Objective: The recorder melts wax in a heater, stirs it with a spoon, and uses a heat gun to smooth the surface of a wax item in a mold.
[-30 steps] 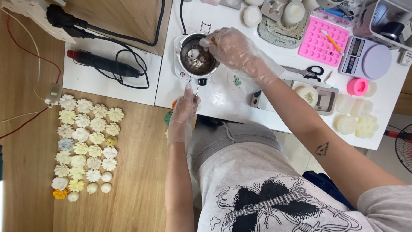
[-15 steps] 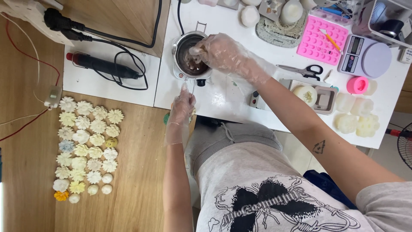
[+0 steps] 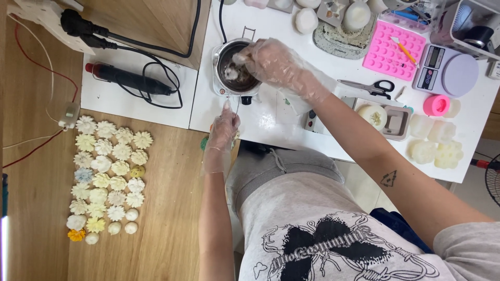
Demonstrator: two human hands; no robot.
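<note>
A small steel melting pot (image 3: 219,57) stands on a white table (image 3: 265,114), with pale wax lumps in dark liquid inside. My right hand (image 3: 276,65), in a clear plastic glove, hovers over the pot's right side with the fingers pinched on a whitish wax piece (image 3: 232,72). My left hand (image 3: 223,132), also gloved, grips the thin handle (image 3: 233,106) that sticks out from the pot toward me.
Several pale wax flowers (image 3: 107,174) lie in rows on the wooden floor at left. A black rotary tool (image 3: 125,78) and cables rest on a white board. Scissors (image 3: 372,86), a pink silicone mould (image 3: 393,49), a scale (image 3: 448,73) and white moulds (image 3: 435,143) crowd the table's right.
My right hand has moved left over the pot and stays pinched on a wax piece inside it. My left hand keeps its hold on the handle.
</note>
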